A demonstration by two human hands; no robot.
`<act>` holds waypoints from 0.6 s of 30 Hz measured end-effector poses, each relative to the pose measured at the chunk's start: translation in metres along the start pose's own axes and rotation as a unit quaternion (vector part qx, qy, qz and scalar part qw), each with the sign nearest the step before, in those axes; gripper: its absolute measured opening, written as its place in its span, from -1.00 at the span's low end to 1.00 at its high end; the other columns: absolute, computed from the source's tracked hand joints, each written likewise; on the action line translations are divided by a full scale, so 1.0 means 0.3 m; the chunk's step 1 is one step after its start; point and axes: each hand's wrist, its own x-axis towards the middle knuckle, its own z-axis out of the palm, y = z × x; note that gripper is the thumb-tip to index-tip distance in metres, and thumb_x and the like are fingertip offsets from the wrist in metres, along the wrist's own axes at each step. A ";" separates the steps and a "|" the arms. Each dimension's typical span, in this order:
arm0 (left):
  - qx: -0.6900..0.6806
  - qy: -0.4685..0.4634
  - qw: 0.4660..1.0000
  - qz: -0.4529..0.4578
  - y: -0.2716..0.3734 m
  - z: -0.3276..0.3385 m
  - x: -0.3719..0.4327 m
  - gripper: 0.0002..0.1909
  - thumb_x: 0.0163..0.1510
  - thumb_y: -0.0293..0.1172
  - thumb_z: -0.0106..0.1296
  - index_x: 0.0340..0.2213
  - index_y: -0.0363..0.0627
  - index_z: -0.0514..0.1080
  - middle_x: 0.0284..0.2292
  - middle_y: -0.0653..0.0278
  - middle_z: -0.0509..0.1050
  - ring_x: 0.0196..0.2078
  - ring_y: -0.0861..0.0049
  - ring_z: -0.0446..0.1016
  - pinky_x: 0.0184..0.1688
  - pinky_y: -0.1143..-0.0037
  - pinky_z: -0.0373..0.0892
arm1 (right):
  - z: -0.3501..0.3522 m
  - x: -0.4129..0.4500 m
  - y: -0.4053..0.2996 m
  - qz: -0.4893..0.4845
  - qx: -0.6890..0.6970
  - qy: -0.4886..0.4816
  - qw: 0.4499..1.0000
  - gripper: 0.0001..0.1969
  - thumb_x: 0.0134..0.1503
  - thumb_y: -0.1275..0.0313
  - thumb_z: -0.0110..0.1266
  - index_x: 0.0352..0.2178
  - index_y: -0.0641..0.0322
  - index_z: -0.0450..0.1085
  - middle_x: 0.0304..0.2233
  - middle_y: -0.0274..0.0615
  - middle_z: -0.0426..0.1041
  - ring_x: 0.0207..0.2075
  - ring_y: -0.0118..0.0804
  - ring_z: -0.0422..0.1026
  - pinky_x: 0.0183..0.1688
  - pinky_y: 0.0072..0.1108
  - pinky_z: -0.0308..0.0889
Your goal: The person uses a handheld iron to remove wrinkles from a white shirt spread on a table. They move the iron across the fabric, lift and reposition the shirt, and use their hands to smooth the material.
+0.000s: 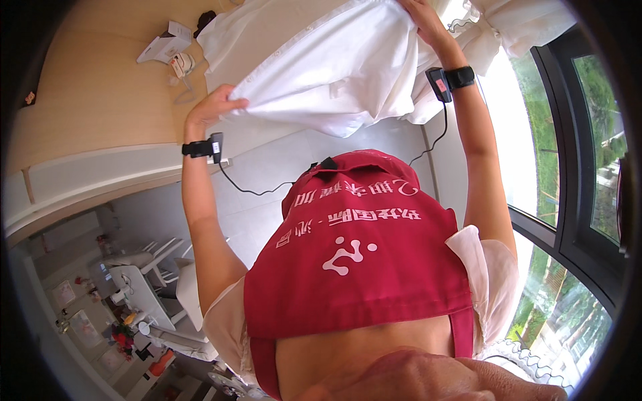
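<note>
A white buttoned garment (pixel 321 65) is stretched out in front of me, its far part lying on a light wood surface and its near edge hanging down. My left hand (pixel 215 106) pinches a corner of the button edge between thumb and fingers. At the top of the view my right hand (pixel 424 20) grips the cloth's upper right part; its fingertips are partly cut off by the frame. Each wrist wears a black strap with a small cabled device.
On the wood surface (pixel 100 95) lie an open white box (pixel 168 44), a small white device with a cord (pixel 181 64) and a dark item (pixel 204 22). White curtains (pixel 526 25) and dark-framed windows (pixel 546 150) stand at right. A table and chairs (pixel 145 295) are at lower left.
</note>
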 end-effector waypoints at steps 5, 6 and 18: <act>-0.230 0.155 0.956 0.099 0.000 -0.127 -0.064 -0.64 0.22 -0.34 0.17 -0.02 -0.30 0.53 -0.19 0.38 0.58 -0.16 0.76 0.46 -0.07 0.63 0.36 | 0.009 -0.047 0.033 0.043 -0.041 -0.038 0.998 -0.67 0.32 0.13 0.14 -0.37 0.17 0.53 -0.56 -0.62 0.33 -0.56 -0.71 0.17 -0.58 -0.61 0.03; -0.193 0.180 0.958 0.114 0.043 -0.142 -0.066 -0.66 0.24 -0.37 0.13 -0.01 -0.30 0.52 -0.18 0.38 0.58 -0.15 0.75 0.46 -0.07 0.64 0.35 | 0.021 -0.055 0.032 -0.002 -0.002 -0.024 1.000 -0.70 0.32 0.14 0.14 -0.29 0.16 0.54 -0.58 -0.62 0.32 -0.60 -0.72 0.15 -0.60 -0.64 -0.03; -0.007 0.235 0.946 0.223 0.293 -0.428 -0.281 -0.62 0.13 -0.29 0.24 -0.14 -0.39 0.53 -0.28 0.24 0.58 -0.22 0.59 0.50 -0.09 0.54 0.40 | -0.096 -0.214 -0.035 -0.082 0.015 0.088 0.993 -0.72 0.35 0.22 0.12 -0.10 0.18 0.58 -0.44 -0.48 0.56 -0.46 -0.68 0.47 -0.43 -0.76 0.34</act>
